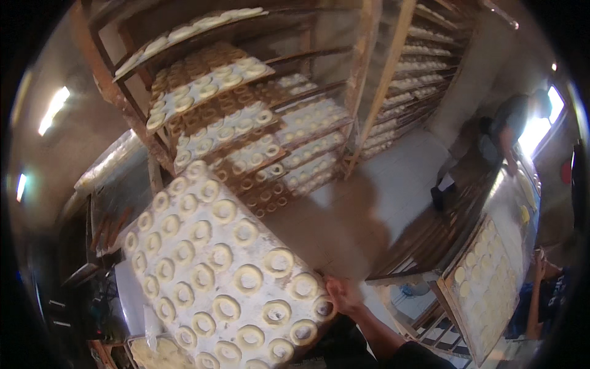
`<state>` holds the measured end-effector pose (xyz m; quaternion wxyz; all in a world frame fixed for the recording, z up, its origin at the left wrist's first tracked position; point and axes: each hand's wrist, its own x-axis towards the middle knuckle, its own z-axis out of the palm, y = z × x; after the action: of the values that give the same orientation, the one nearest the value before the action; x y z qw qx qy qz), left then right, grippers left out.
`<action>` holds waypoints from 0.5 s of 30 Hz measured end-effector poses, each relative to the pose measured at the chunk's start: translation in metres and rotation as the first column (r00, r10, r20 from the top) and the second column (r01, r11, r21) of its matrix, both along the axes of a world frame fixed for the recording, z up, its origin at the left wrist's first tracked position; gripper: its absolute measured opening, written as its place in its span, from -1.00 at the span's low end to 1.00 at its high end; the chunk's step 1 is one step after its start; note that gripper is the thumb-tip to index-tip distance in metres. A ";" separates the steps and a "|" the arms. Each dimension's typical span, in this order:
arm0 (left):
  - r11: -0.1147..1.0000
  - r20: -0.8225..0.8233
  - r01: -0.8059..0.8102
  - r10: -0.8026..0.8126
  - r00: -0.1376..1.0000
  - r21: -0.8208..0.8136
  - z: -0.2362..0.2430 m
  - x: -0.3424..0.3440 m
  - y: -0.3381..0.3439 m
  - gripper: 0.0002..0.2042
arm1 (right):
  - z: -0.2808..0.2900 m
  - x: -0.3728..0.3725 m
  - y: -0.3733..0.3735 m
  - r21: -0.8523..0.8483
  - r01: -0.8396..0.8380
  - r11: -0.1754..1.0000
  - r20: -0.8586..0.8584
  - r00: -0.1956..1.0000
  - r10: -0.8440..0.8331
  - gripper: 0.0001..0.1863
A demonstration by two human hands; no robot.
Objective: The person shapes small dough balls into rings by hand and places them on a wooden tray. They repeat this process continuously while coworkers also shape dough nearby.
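My right hand (343, 296) is closed on the right edge of a large, floured board (252, 304), which tilts across the lower left of the view. Rows of pale raw dough rings (236, 280) lie spaced out over the board. One ring sits right beside my fingers, close to the edge. My left hand is out of sight; the board's far left and lower parts could be hiding it.
Ahead stands a wooden rack (117, 92) loaded with boards of dough rings, and behind its post another rack (412, 80). At right, a work table (424, 270) carries a board of dough rounds (485, 270). One person (513, 120) stands beyond it, another (544, 295) at its right.
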<state>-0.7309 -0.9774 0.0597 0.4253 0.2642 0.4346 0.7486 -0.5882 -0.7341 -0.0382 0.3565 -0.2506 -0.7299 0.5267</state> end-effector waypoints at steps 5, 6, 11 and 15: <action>0.989 -0.065 0.148 -0.147 0.987 0.017 0.031 0.001 -0.022 -0.04 | 0.017 0.082 -0.072 0.229 0.443 0.867 0.036 0.886 -0.462 -0.43; 0.985 -0.086 0.171 -0.167 0.982 0.038 0.052 0.005 -0.015 -0.04 | 0.032 0.101 -0.070 0.218 0.473 0.853 0.065 0.865 -0.497 -0.47; 0.947 -0.127 0.314 -0.305 0.944 0.065 0.090 0.016 0.029 -0.02 | 0.048 0.184 -0.022 0.251 0.612 0.750 0.078 0.760 -0.646 -0.39; 0.914 -0.184 0.397 -0.378 0.908 0.082 0.112 0.026 0.040 0.00 | 0.096 0.258 -0.007 0.147 0.874 0.463 0.060 0.460 -0.886 -0.21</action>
<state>-0.7054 -0.9373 0.1712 0.5121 0.4305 0.3619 0.6492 -0.3305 -0.7415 0.0576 0.5409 -0.6070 -0.5412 0.2147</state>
